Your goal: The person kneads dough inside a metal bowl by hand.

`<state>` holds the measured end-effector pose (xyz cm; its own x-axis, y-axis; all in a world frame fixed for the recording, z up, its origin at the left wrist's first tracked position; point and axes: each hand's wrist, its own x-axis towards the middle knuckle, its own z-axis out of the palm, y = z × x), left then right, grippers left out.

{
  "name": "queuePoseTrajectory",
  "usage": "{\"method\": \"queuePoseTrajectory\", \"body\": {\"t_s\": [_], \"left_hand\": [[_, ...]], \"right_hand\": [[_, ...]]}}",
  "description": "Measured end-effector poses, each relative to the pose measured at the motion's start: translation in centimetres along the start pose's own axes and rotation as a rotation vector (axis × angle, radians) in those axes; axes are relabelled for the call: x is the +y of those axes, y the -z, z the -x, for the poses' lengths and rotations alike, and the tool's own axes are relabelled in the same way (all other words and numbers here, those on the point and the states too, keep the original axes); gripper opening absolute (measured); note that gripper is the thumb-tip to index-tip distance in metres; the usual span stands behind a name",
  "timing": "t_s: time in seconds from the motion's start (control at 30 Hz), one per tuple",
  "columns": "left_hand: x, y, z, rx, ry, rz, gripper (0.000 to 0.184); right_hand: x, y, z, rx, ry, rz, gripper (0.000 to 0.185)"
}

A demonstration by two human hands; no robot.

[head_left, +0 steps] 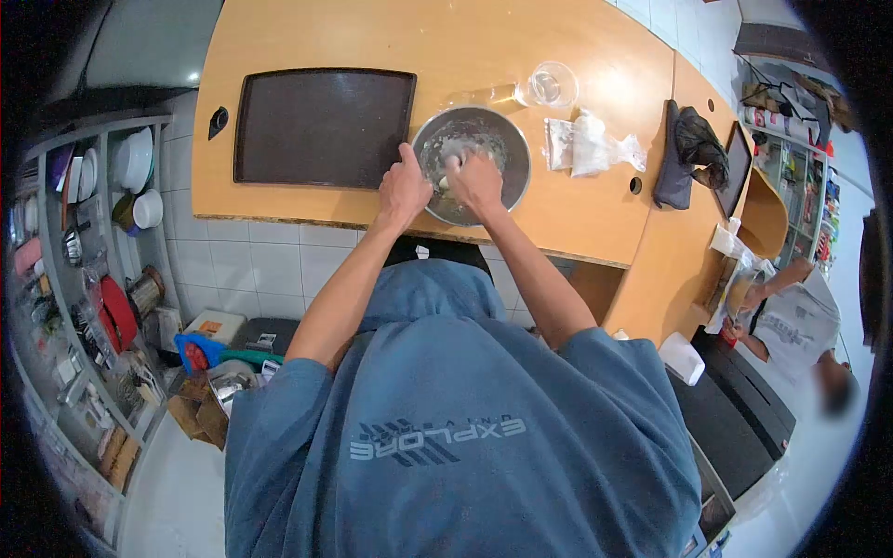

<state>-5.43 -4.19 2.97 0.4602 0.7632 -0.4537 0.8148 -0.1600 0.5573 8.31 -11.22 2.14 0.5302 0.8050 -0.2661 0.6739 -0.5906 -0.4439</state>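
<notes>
A round metal bowl [517,169] stands near the front edge of the wooden table, with pale, sticky-looking dough or batter [456,149] smeared inside. My left hand [406,186] grips the bowl's left rim. Inside the bowl, my right hand [476,180] is closed, fingers curled in the pale mixture; exactly what lies between them is hidden. A dark rectangular tray [324,128] lies just left of the bowl. To the right are plastic bags of white powder [590,145], and behind stands a clear round container [553,85].
Farther right on the wooden table [595,219] are a dark cloth [672,167] and a black plastic bag [699,139]. Another person [795,316] works at the far right. Shelves with dishes [135,158] stand at the left, with boxes and a blue item [200,349] below.
</notes>
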Motion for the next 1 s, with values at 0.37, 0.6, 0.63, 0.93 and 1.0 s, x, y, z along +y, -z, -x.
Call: {"method": "queuePoseTrajectory", "body": {"t_s": [0.37, 0.6, 0.63, 0.93, 1.0], "left_hand": [[-1.0, -0.8, -0.5, -0.033, -0.004, -0.023, 0.055], [-0.5, -0.8, 0.3, 0.044, -0.029, 0.014, 0.041], [-0.4, -0.9, 0.5, 0.047, -0.020, 0.027, 0.041], [0.9, -0.1, 1.3, 0.069, 0.025, 0.043, 0.041], [0.8, -0.2, 1.2, 0.060, 0.036, 0.047, 0.041]], "right_hand": [[1.6, -2.5, -0.8, 0.133, 0.056, 0.109, 0.031], [0.9, -2.4, -4.6, -0.059, 0.073, 0.208, 0.035], [0.9, -2.2, -4.6, -0.059, 0.075, 0.206, 0.035], [0.1, 0.8, -3.3, -0.048, 0.075, 0.083, 0.045], [-0.4, 1.8, -1.6, 0.078, 0.180, 0.092, 0.046]]}}
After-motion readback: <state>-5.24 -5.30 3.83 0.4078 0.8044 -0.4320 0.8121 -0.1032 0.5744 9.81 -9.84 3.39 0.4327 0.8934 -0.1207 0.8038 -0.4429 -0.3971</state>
